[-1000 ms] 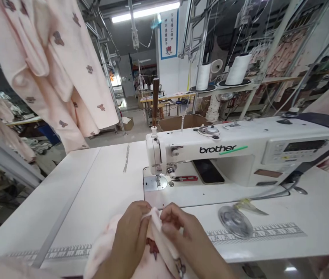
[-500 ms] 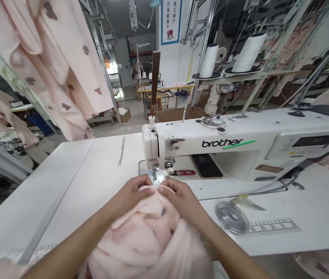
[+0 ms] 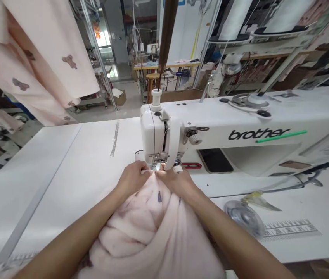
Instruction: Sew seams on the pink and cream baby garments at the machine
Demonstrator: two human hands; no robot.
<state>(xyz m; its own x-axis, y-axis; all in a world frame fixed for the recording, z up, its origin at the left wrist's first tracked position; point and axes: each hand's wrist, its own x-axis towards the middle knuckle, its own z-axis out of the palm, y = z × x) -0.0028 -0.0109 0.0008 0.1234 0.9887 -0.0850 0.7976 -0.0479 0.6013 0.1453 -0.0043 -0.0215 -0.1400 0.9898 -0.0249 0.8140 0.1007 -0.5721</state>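
Note:
Pale pink fabric (image 3: pixel 153 224) with small dark motifs lies bunched in front of me, its far edge up at the needle area of a white sewing machine (image 3: pixel 208 112). My left hand (image 3: pixel 134 176) pinches that edge just left of the presser foot (image 3: pixel 156 166). On the other side, my right hand (image 3: pixel 177 180) grips the same edge, its fingertips partly hidden behind the machine head. Both hands are closed on the cloth, close together. Red thread snips (image 3: pixel 192 166) and a dark phone (image 3: pixel 215 160) lie under the machine arm.
A clear round object (image 3: pixel 244 219), a yellow-handled pointed tool (image 3: pixel 260 201) and a printed ruler strip (image 3: pixel 291 229) are at the right on the white table (image 3: pixel 85 166). Pink printed fabric (image 3: pixel 51 50) hangs at upper left. White thread cones (image 3: pixel 236 19) stand behind the machine.
Both hands have carried the fabric edge forward, from just in front of the needle to the presser foot. My view has moved closer to the machine.

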